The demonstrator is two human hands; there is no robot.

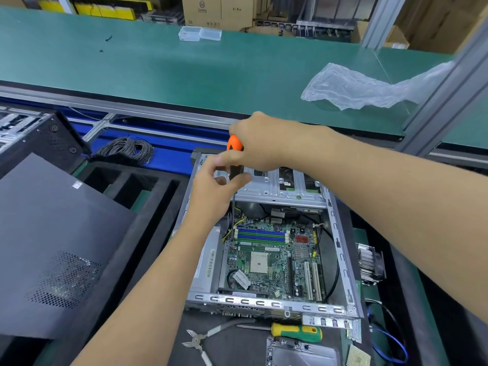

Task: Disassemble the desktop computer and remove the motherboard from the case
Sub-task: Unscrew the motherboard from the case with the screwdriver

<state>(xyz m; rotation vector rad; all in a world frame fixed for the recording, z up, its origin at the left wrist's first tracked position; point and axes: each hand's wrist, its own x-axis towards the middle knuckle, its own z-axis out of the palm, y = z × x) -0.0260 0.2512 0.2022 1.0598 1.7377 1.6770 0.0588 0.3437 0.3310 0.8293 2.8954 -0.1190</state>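
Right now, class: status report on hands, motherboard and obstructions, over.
Both hands, right hand and left hand, grip orange screwdriver. Motherboard sits in case. Cables cross the board's edges.

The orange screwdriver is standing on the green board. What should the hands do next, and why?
Probably turn it to loosen that screw. The right hand grips the orange screwdriver at the top, the left hand pinches it lower down, and its tip sits at the motherboard corner, which lies inside the case.

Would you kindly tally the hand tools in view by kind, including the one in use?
Screwdrivers: 2, the orange-handled screwdriver gripped by the right hand and steadied by the left hand, and the yellow-green screwdriver lying in front of the computer case.
Pliers: 1, the pliers.
Total: 3.
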